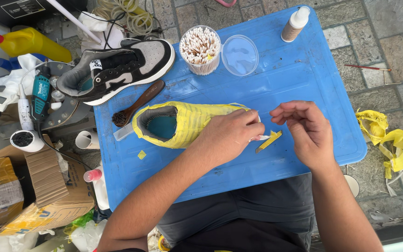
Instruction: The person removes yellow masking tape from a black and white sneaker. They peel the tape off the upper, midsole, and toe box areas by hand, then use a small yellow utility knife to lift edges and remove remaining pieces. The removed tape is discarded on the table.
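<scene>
Head view, looking down on my lap board [304, 84], a blue plastic sheet resting across my knees.

Left hand [227, 135]: I have it curled over the toe end of the taped shoe [183, 122], fingers bent and pressing on it. The shoe lies on its side on the board, opening toward the left, upper wrapped in yellow tape, teal lining showing inside. The hand covers the toe, so I cannot tell exactly how the fingertips grip there.

Right hand [306, 130]: fingers drawn together in a loose pinch just right of the toe, close to the left hand's fingertips. Whether it has hold of anything I cannot tell. A tape strip [268, 141], yellow, lies on the board just below the two hands.

Around: second shoe [117, 67], grey, black and white, untaped, at the board's upper left corner, partly off it. Brush [136, 103] with brown wooden handle between the two shoes. Swab cup [200, 49] near the top edge, clear lid [239, 55] beside it, small bottle [295, 23] at upper right. Crumpled tape [390, 140] on the paving to the right, well apart from the board.
</scene>
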